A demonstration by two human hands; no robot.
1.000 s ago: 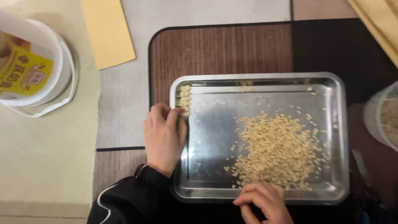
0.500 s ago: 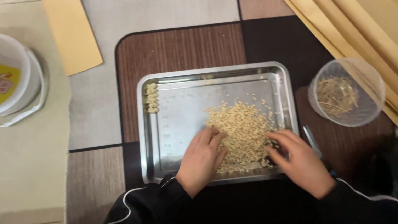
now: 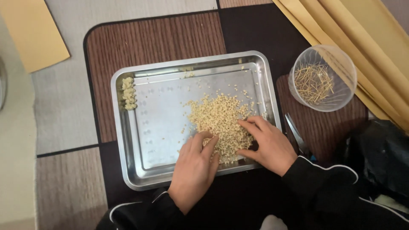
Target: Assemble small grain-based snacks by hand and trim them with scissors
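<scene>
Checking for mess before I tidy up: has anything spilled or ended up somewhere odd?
Nothing has spilled off the steel tray. The pale grains lie heaped under both hands, with a few strays scattered near the far rim. One small clump sits alone in the far left corner, apart from the heap.

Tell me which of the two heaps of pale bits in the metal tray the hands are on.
The large heap toward the tray's right side: the left hand and right hand both rest their fingers on it. The small heap lies untouched along the tray's left wall.
</scene>
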